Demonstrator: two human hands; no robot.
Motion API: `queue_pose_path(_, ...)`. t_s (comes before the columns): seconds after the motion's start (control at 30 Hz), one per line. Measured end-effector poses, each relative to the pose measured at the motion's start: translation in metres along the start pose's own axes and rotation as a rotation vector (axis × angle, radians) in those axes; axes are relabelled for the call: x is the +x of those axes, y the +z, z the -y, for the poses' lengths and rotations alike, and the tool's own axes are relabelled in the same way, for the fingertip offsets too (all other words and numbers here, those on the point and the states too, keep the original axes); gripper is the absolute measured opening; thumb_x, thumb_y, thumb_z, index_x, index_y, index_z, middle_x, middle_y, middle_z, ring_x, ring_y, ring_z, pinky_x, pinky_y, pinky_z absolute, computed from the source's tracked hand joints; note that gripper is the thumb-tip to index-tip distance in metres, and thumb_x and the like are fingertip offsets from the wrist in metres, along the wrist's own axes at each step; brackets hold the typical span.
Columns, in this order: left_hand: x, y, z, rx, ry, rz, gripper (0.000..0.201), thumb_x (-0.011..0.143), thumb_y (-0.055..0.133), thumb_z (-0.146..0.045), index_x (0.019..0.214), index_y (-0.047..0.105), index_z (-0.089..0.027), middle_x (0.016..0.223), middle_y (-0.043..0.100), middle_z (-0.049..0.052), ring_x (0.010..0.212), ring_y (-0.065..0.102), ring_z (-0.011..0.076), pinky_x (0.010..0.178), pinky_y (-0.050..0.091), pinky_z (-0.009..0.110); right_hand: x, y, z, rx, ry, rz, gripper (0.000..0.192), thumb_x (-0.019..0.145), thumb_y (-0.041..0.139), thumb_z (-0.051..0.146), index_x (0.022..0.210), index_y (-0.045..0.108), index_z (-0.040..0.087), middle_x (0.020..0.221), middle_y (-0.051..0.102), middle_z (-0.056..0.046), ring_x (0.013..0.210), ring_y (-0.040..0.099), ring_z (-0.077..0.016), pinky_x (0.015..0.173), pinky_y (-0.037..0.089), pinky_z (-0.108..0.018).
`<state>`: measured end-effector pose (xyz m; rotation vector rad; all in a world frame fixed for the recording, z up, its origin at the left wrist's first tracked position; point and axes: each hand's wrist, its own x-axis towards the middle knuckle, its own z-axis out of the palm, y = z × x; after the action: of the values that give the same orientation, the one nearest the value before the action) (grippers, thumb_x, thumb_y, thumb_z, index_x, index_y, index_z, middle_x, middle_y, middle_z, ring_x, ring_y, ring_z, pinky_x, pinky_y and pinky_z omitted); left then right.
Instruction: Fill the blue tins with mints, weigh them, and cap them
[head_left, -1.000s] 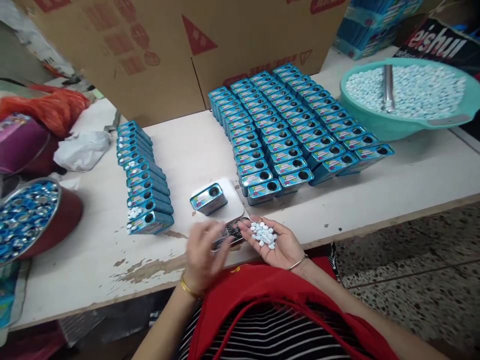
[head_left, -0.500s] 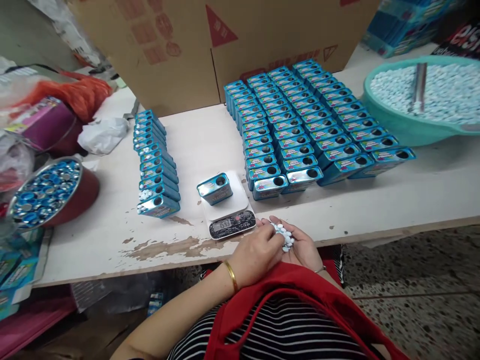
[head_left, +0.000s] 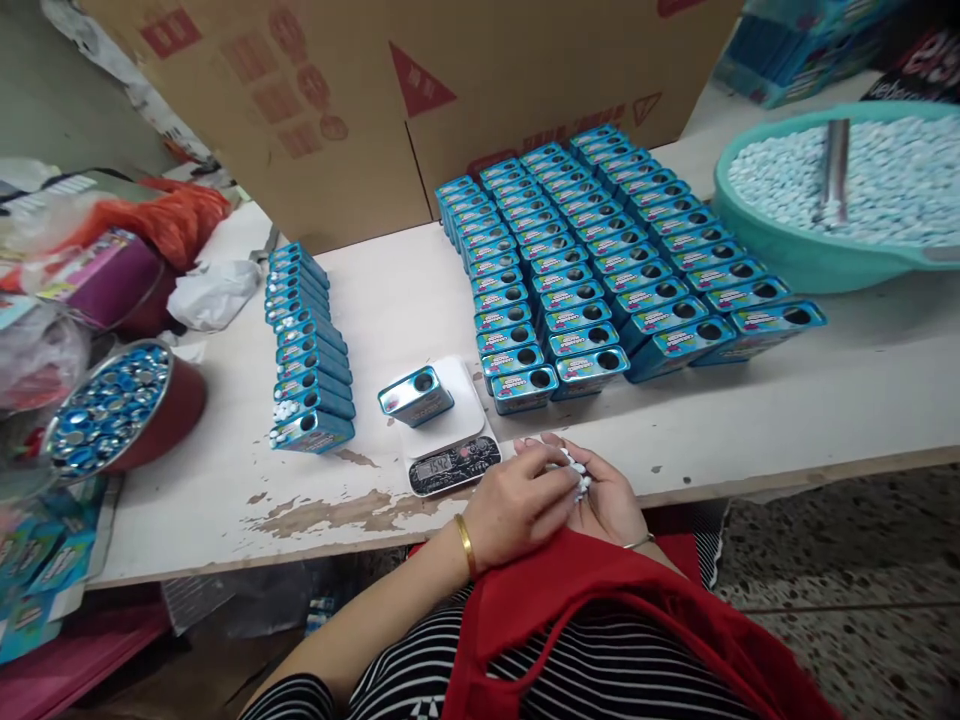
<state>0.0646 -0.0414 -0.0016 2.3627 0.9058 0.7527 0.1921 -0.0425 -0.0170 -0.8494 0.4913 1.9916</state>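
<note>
The right hand (head_left: 615,505) was cupped palm up, its fingers loosely bent, and in it a small heap of pale candies (head_left: 580,484) was held. Over that heap the left hand (head_left: 517,505) was laid with its fingers curled down; whether anything was pinched could not be told, the fingertips being hidden. From the left hand, the nearer of the two, a single blue tin (head_left: 417,398) was seen between ten and eleven o'clock, well clear of the fingers, stood on a white scale (head_left: 466,405). The tin's long axis was set roughly from eight to two, with its round opening placed toward two. On the scale's panel, digits resembling 1542 were displayed; any decimal point was too small to be made out. The tin's white lettering could not be read with certainty.

Farther out on the bench (head_left: 382,290), a row of tins (head_left: 319,360) was ranged at ten o'clock, and a larger block of tins (head_left: 574,293) near half past twelve. Around half past one, a turquoise basin (head_left: 814,255) was filled with candies; beyond it, a black bag (head_left: 926,65) was printed with white letters, apparently "eis".
</note>
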Motion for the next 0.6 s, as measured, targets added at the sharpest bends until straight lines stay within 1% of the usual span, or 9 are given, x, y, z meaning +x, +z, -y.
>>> queue_pose_path(0.07,-0.003,-0.018,0.002,0.022,0.007,-0.111,0.017,0.087,0.051,-0.017,0.101,0.060,-0.016,0.100,0.062,0.009,0.090,0.059,0.0140,0.076,0.052,0.026,0.003,0.003,-0.006,0.030,-0.011,-0.013,0.027,0.087,0.040,0.014,0.084,0.067,0.016,0.071,0.071,-0.005,0.065,0.069,-0.0129,0.059,0.058,-0.022)
queue_pose_path(0.1,-0.004,-0.030,0.005,0.054,-0.004,-0.197,0.018,0.086,0.054,-0.016,0.103,0.060,-0.017,0.099,0.062,0.008,0.089,0.059,0.0136,0.075,0.052,0.026,0.005,0.005,-0.010,0.034,-0.031,-0.018,0.029,0.088,0.038,0.013,0.083,0.067,0.015,0.071,0.072,-0.006,0.065,0.069,-0.0133,0.060,0.058,-0.023)
queue_pose_path(0.2,-0.011,-0.071,0.025,0.251,-0.101,-0.493,0.019,0.083,0.059,-0.014,0.101,0.061,-0.018,0.095,0.061,0.006,0.087,0.059,0.0136,0.076,0.050,0.028,0.010,0.010,-0.021,0.005,-0.074,-0.024,0.031,0.088,0.037,0.012,0.079,0.066,0.012,0.080,0.073,-0.011,0.081,0.071,-0.0195,0.075,0.059,-0.032)
queue_pose_path(0.27,-0.015,-0.094,0.044,0.414,-0.171,-0.546,0.016,0.084,0.060,-0.018,0.099,0.063,-0.019,0.095,0.061,0.005,0.088,0.058,0.0151,0.079,0.047,0.032,0.013,0.013,-0.025,-0.019,-0.061,-0.013,0.030,0.088,0.037,0.012,0.080,0.067,0.010,0.084,0.074,-0.013,0.090,0.070,-0.0223,0.082,0.058,-0.035)
queue_pose_path(0.33,-0.019,-0.110,0.061,0.539,-0.230,-0.428,0.021,0.085,0.060,-0.027,0.105,0.062,-0.021,0.103,0.061,0.006,0.095,0.057,0.0184,0.084,0.043,0.036,0.015,0.015,-0.028,-0.036,-0.049,0.001,0.030,0.089,0.038,0.012,0.081,0.067,0.009,0.085,0.074,-0.013,0.092,0.070,-0.0223,0.083,0.057,-0.034)
queue_pose_path(0.4,-0.025,-0.121,0.073,0.603,-0.282,-0.240,0.040,0.083,0.062,-0.039,0.119,0.056,-0.023,0.117,0.058,0.009,0.106,0.054,0.0237,0.090,0.038,0.040,0.017,0.017,-0.028,-0.046,-0.035,0.001,0.030,0.089,0.039,0.013,0.082,0.067,0.009,0.086,0.074,-0.014,0.092,0.070,-0.0219,0.083,0.057,-0.034)
queue_pose_path(0.47,-0.028,-0.130,0.080,0.599,-0.319,-0.079,0.056,0.081,0.062,-0.048,0.129,0.047,-0.022,0.120,0.057,0.010,0.109,0.053,0.0251,0.089,0.037,0.040,0.018,0.017,-0.027,-0.041,-0.035,-0.008,0.030,0.089,0.040,0.013,0.081,0.068,0.008,0.086,0.074,-0.015,0.091,0.070,-0.0220,0.083,0.057,-0.034)
queue_pose_path(0.53,-0.026,-0.141,0.087,0.562,-0.330,0.048,0.050,0.085,0.057,-0.048,0.126,0.047,-0.021,0.109,0.062,0.008,0.099,0.057,0.0218,0.084,0.038,0.036,0.019,0.016,-0.025,-0.025,-0.038,-0.016,0.029,0.087,0.042,0.012,0.079,0.069,0.007,0.085,0.074,-0.015,0.088,0.071,-0.0223,0.084,0.057,-0.035)
queue_pose_path(0.6,-0.014,-0.156,0.102,0.561,-0.324,0.107,0.037,0.088,0.052,-0.044,0.117,0.052,-0.020,0.097,0.064,0.005,0.087,0.058,0.0190,0.078,0.038,0.033,0.020,0.013,-0.022,-0.010,-0.040,-0.022,0.025,0.085,0.047,0.010,0.078,0.070,0.006,0.084,0.074,-0.015,0.088,0.071,-0.0228,0.086,0.056,-0.036)
